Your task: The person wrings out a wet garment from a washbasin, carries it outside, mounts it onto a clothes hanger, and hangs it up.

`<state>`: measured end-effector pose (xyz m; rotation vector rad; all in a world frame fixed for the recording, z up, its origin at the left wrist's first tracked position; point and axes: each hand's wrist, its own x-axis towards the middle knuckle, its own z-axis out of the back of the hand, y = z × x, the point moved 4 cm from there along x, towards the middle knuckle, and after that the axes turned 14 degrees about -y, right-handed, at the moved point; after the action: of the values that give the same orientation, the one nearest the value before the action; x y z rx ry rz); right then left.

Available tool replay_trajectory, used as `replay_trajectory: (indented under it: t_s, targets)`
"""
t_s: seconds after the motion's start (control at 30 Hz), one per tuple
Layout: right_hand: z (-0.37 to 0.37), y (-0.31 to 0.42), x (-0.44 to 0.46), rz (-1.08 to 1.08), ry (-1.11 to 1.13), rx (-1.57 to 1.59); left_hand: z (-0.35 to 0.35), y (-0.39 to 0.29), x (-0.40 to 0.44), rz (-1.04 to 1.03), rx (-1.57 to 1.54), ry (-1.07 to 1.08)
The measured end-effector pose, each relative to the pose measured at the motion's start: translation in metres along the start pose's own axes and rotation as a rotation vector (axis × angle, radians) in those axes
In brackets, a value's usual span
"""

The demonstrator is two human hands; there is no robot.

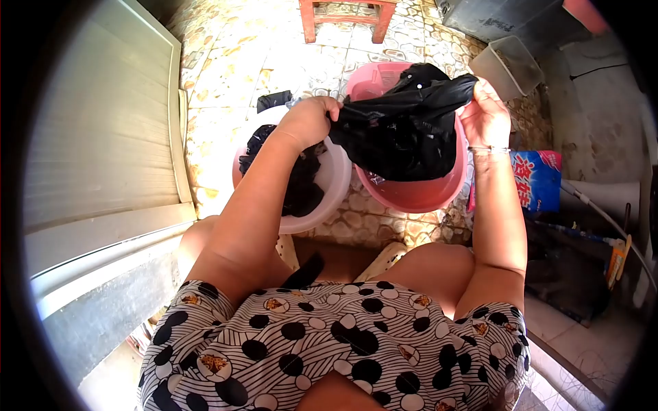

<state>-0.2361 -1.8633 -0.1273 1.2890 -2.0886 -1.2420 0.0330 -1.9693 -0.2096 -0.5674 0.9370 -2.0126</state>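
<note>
A wet-looking black garment [404, 130] is stretched between my two hands above a pink basin [418, 198]. My left hand [310, 122] is closed on its left edge, over the rim of a white basin [336, 181]. At the garment's upper right corner, my right hand [488, 113] pinches the cloth between thumb and fingers. The lower part of the cloth hangs into the pink basin and hides most of its inside. Dark clothes [301, 181] lie bunched in the white basin, partly behind my left forearm.
A blue detergent bag [538, 179] stands right of the pink basin. Beyond it are a clear plastic bin [508, 68] and a pale hose [596, 205]. A red stool [348, 17] stands ahead on the patterned tile floor [233, 75]. A pale door panel [103, 137] borders the left.
</note>
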Motion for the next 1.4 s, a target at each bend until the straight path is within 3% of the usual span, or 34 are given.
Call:
replay_trajectory:
  t_s: [0.1,0.17,0.23,0.3,0.37,0.43,0.47,0.5,0.53,0.63,0.7,0.83,0.87,1.0,1.1,1.17,1.2,1.23,1.27,1.3,1.37,1.4]
  targets:
    - [-0.035,-0.007,-0.020,-0.059,0.109,0.057,-0.004,-0.018,-0.009,-0.020,0.064,-0.031]
    - [-0.042,-0.011,-0.024,-0.095,0.128,0.063,-0.016,-0.028,-0.012,-0.267,-0.002,-0.114]
    - [-0.048,-0.011,-0.029,-0.132,0.147,0.064,-0.017,-0.055,-0.018,-0.387,0.065,-0.134]
    - [-0.060,-0.007,-0.036,-0.221,0.361,0.189,-0.026,-0.060,-0.021,-0.382,0.101,-0.186]
    - [-0.055,-0.007,-0.033,-0.265,0.390,0.249,-0.031,-0.057,-0.020,-0.376,0.137,-0.241]
    - [-0.053,-0.007,-0.037,-0.292,0.344,0.250,-0.032,-0.060,-0.019,-0.536,0.106,-0.318]
    - [-0.055,-0.007,-0.037,-0.319,0.401,0.236,-0.029,-0.067,-0.019,-0.536,0.107,-0.320]
    - [-0.056,-0.004,-0.040,-0.318,0.401,0.236,-0.027,-0.072,-0.018,-0.376,0.096,-0.159]
    - [-0.054,-0.001,-0.042,-0.284,0.328,0.160,-0.029,-0.072,-0.018,-0.216,0.085,0.002]
    - [-0.042,0.007,-0.037,-0.221,0.267,0.056,-0.030,-0.066,-0.015,-0.151,-0.045,-0.072]
    - [-0.034,0.014,-0.031,-0.126,0.250,-0.069,-0.028,-0.060,-0.012,-0.183,-0.075,-0.089]
    - [0.005,0.016,-0.008,0.036,-0.026,-0.382,-0.026,-0.053,-0.006,-0.344,-0.062,-0.184]
    - [0.007,0.013,-0.006,0.017,-0.163,-0.381,-0.025,-0.055,-0.006,-0.346,-0.062,-0.180]
    - [0.040,-0.011,0.013,0.058,-0.292,-0.610,-0.029,-0.056,-0.004,-0.278,-0.036,-0.140]
    - [0.021,-0.014,0.001,-0.016,-0.119,-0.867,-0.032,-0.052,-0.005,-0.266,-0.039,-0.137]
    - [0.001,-0.024,-0.013,-0.190,0.241,-0.866,-0.035,-0.052,-0.006,-0.271,-0.057,-0.142]
    - [-0.010,-0.034,-0.021,-0.261,0.249,-1.033,-0.035,-0.052,-0.005,-0.256,-0.026,-0.158]
    - [-0.009,-0.050,-0.021,-0.116,0.431,-1.218,-0.036,-0.053,-0.004,-0.244,0.004,-0.175]
    - [-0.008,-0.064,-0.024,0.153,0.443,-1.311,-0.037,-0.052,-0.004,-0.247,0.003,-0.173]
    - [-0.018,-0.067,-0.033,0.185,0.383,-1.525,-0.038,-0.051,-0.003,-0.237,0.027,-0.171]
    - [-0.024,-0.088,-0.046,0.493,0.398,-1.906,-0.037,-0.050,-0.004,-0.228,0.050,-0.167]
    - [-0.024,-0.098,-0.048,0.490,0.393,-1.906,-0.036,-0.052,-0.004,-0.230,0.060,-0.145]
